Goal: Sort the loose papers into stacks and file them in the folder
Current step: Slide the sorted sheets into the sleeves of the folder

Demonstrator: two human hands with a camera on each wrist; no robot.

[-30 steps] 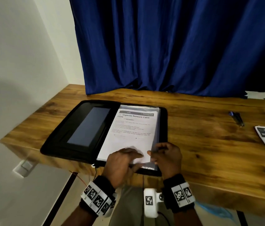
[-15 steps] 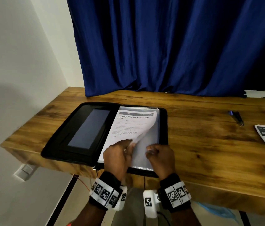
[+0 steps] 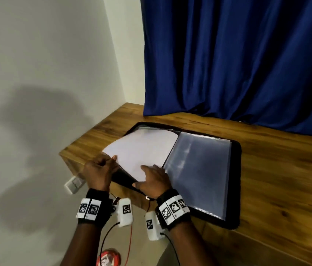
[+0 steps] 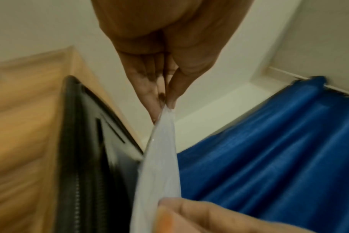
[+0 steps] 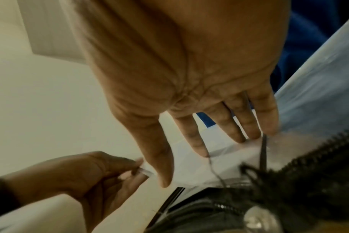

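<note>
Wooden desk (image 3: 278, 169) is carrying the open folder (image 3: 236, 189). Over its left half, the left hand (image 3: 98, 170) is pinching the sleeve (image 3: 141, 150) corner; right hand (image 3: 154, 179), fingers flat, is pressing nearer the spine.

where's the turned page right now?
Head view: the turned page lies over the left half of the open black folder, its near-left corner pinched by the left hand, the right hand flat on its near edge.
</note>
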